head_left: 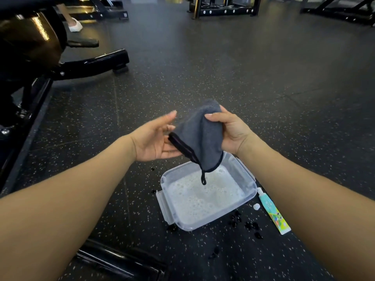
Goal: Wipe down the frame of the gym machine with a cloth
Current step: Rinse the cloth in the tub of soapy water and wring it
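The grey microfibre cloth with black edging [199, 136] hangs above the clear plastic container of foamy water [246, 175], its loop dangling over the foam. The right hand [231, 132] pinches the cloth's upper fold, thumb curled on top. The left hand [155, 139], fingers spread and relaxed, touches the cloth's left edge. The black gym machine frame [85, 67] stands well left of the container; a small printed tube [274, 214] lies just right of it.
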`<state>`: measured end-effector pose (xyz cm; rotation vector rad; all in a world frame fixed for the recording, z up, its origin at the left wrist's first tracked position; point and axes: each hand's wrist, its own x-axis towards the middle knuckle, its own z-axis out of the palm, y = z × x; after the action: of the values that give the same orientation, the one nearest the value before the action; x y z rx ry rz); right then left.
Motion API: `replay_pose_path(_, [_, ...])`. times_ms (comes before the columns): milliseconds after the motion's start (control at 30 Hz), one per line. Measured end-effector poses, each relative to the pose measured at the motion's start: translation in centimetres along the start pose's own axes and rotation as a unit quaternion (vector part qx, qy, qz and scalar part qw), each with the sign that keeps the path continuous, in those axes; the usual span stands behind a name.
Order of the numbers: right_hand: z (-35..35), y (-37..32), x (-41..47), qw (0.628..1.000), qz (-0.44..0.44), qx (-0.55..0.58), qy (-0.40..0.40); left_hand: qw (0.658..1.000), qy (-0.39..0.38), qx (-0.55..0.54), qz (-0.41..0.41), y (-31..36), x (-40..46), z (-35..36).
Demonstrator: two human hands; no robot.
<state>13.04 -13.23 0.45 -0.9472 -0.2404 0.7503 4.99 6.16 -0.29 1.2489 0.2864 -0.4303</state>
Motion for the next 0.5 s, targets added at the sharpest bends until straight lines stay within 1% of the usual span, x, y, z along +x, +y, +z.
replay_pose_path(67, [-0.4,0.1,0.2,0.998,-0.015,0.018,0.053,0.999,0.015,-0.013,0.025,0.0,0.0,-0.2])
replay_pose_path(133, [-0.6,0.3,0.2,0.997,-0.028,0.028,0.072,0.99,0.062,-0.09,0.093,0.4,0.2,-0.1])
replay_pose_path(167, [-0.6,0.4,0.3,0.996,-0.033,0.034,0.075,0.983,0.07,-0.135,0.106,0.4,0.4,-0.1])
replay_pose_path(200, [-0.5,0.6,0.5,0.996,-0.032,0.03,0.079,0.982,0.061,-0.154,0.096,0.4,0.5,0.0])
replay_pose_path(233, [-0.4,0.6,0.6,0.996,-0.025,0.013,0.085,0.988,0.043,-0.133,0.07,0.0,0.5,0.4])
replay_pose_path(267, [-0.4,0.8,0.8,0.996,-0.011,-0.02,0.09,0.995,0.025,-0.09,0.044,-0.5,0.6,0.9])
replay_pose_path(300, [-0.4,0.9,1.0,0.994,0.008,-0.055,0.092,0.998,0.031,-0.05,0.022,-1.0,0.8,1.3])
replay_pose_path(333, [-0.6,1.1,1.1,0.991,0.029,-0.088,0.097,0.998,0.06,-0.031,0.013,-1.3,1.1,1.5])
replay_pose_path(367, [-0.7,1.3,1.2,0.985,0.053,-0.116,0.112,0.994,0.106,-0.036,0.009,-1.4,1.4,1.7])
replay_pose_path(433, [-1.2,1.9,1.3,0.966,0.086,-0.177,0.17,0.977,0.213,-0.025,0.01,-1.6,2.1,1.5])
replay_pose_path(467, [-1.6,2.2,1.5,0.956,0.083,-0.204,0.194,0.968,0.249,-0.019,0.02,-1.7,2.5,1.2])
replay_pose_path(500, [-1.8,2.3,1.7,0.951,0.073,-0.228,0.198,0.963,0.265,-0.02,0.04,-1.8,2.9,0.7])
